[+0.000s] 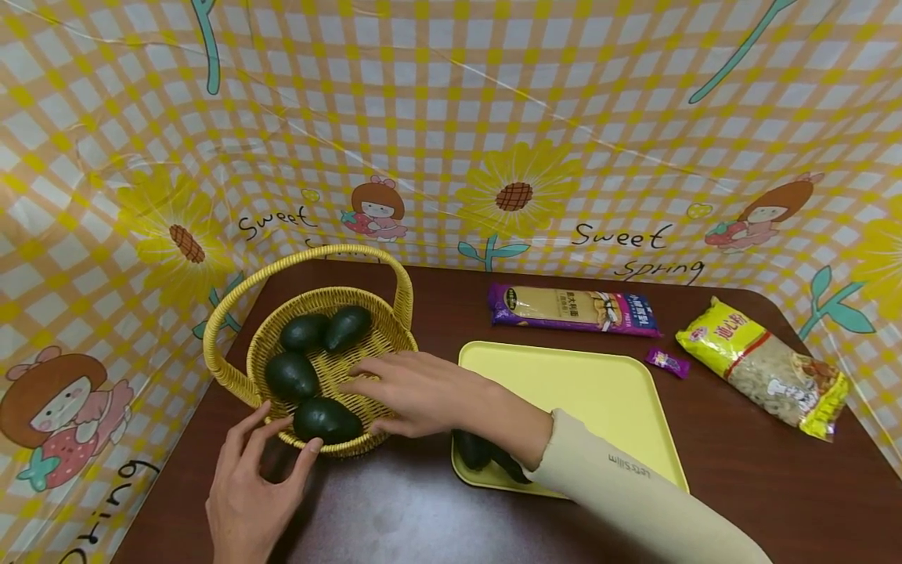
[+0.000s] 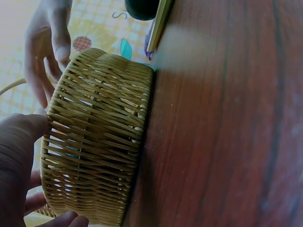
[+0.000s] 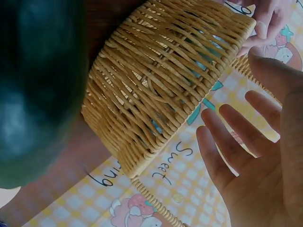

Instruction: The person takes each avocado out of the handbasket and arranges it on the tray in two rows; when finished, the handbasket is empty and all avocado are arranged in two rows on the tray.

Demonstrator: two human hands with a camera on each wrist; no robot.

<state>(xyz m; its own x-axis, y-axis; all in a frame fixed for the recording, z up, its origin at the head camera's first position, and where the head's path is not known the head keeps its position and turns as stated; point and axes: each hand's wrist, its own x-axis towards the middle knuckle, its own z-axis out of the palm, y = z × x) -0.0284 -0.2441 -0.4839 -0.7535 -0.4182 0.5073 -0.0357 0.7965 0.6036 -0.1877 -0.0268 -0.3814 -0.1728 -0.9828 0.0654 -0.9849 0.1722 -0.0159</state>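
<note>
A yellow wicker basket (image 1: pixel 405 338) stands at the left of the table with several dark green avocados (image 1: pixel 291 377) inside. My left hand (image 1: pixel 254 486) holds its near-left rim, thumb and fingertips spread along the edge beside the nearest avocado. In the left wrist view that thumb presses the rim of the basket (image 2: pixel 94 142). Over the basket's right side, my right hand (image 1: pixel 416 392) hangs with loose, slightly bent fingers and nothing in them, as the right wrist view also shows. More avocados (image 1: pixel 470 450) lie on a yellow tray (image 1: pixel 599 384), partly hidden beneath my right forearm.
Behind the tray lies a purple pasta packet (image 1: pixel 574 309). A small purple wrapped sweet (image 1: pixel 667 362) and a yellow-ended clear food bag (image 1: pixel 768 368) are at the right. The basket's tall handle (image 1: pixel 310 252) arches over its far side. A checked cloth (image 1: pixel 437 117) surrounds the table.
</note>
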